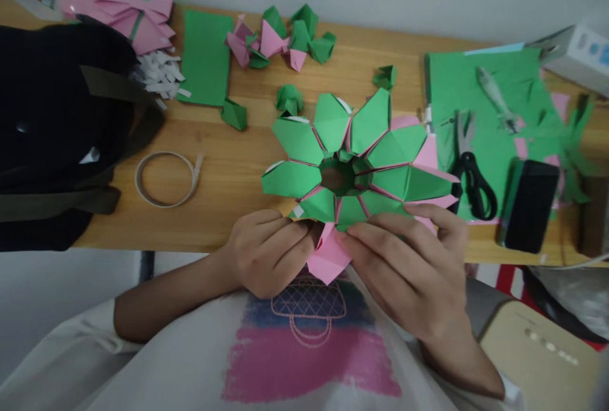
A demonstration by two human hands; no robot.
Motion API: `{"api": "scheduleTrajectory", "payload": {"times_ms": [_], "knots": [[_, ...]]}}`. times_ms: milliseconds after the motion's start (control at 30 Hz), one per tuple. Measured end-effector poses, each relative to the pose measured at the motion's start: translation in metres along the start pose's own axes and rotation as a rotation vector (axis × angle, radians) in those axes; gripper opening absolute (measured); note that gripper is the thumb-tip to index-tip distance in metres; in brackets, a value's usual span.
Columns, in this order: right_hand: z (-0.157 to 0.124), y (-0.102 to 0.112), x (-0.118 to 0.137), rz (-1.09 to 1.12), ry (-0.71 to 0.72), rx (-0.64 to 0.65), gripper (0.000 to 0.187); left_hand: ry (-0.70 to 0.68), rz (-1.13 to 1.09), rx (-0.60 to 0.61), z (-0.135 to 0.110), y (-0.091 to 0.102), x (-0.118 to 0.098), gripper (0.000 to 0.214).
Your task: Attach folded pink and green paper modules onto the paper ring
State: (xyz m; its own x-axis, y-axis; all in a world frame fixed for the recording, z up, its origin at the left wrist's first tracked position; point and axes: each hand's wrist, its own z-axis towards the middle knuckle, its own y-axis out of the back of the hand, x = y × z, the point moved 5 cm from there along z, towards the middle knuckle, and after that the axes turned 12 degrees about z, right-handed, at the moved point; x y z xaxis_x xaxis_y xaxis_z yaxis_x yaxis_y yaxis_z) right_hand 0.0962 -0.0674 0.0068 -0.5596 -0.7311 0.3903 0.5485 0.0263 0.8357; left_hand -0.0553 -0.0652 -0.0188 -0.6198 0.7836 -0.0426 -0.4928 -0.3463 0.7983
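A ring-shaped paper flower (pixel 354 154) of green folded petals with pink undersides is held over the front edge of the wooden table (pixel 228 176). My left hand (pixel 266 252) pinches its near rim at the lower left, fingers curled closed. My right hand (pixel 409 265) grips the near rim from the right, fingers pressed on the green petals and on a pink petal (pixel 327 259) that hangs down between both hands.
Several loose green and pink folded pieces (pixel 285 37) lie at the back. A green sheet (pixel 205 56), white paper strips (pixel 159 75) and a tape loop (pixel 166 177) lie left. A black bag (pixel 52 125) sits far left. Scissors (pixel 471 173) and a black phone (pixel 528 205) rest on green paper at the right.
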Motion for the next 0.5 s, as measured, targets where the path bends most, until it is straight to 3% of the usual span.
{"api": "scheduleTrajectory", "payload": {"times_ms": [300, 500], "knots": [[0.002, -0.0055, -0.0039, -0.012, 0.014, -0.021, 0.017, -0.022, 0.028, -0.013, 0.0016, 0.0006, -0.0013, 0.024], [-0.0018, 0.0003, -0.0018, 0.004, -0.049, -0.06, 0.006, -0.003, 0.009, 0.073, -0.0023, -0.0018, 0.0007, 0.023]]}}
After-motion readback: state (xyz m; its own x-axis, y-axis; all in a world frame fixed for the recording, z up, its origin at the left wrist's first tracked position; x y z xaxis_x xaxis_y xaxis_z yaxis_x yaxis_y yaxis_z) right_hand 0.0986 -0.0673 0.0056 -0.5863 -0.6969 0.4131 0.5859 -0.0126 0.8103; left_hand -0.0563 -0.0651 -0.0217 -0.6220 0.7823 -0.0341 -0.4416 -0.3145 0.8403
